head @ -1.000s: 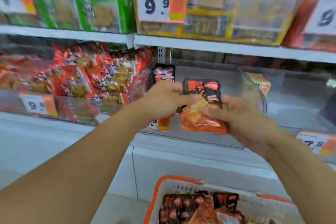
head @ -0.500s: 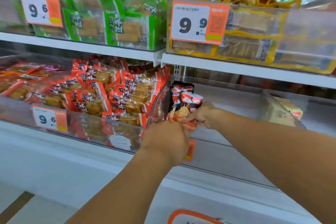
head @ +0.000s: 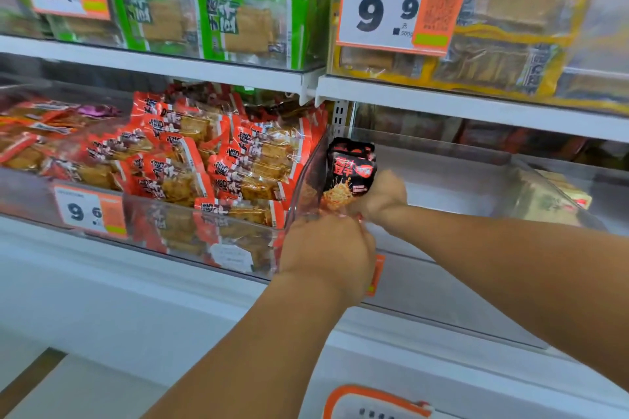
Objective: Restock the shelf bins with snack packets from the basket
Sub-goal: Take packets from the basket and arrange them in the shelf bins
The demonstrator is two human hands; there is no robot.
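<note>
A black and orange snack packet (head: pixel 350 177) stands upright at the left end of a clear shelf bin (head: pixel 459 180). My right hand (head: pixel 381 197) reaches into the bin and grips the packet's right side. At the bin's front wall, my left hand (head: pixel 326 252) holds the packet's lower edge. More black packets stand behind it against the bin's left wall. Only the orange rim of the white basket (head: pixel 367 401) shows at the bottom edge.
The bin to the left (head: pixel 177 235) is full of red snack packets. Green packets (head: pixel 231 17) and yellow packets (head: pixel 503 58) fill the upper shelf bins behind price tags (head: pixel 394 7). A yellow packet (head: pixel 561 201) lies in the bin to the right.
Both hands carried the packet from in front of the shelf forward and left into the bin. The view rose, so the basket has dropped almost out of sight.
</note>
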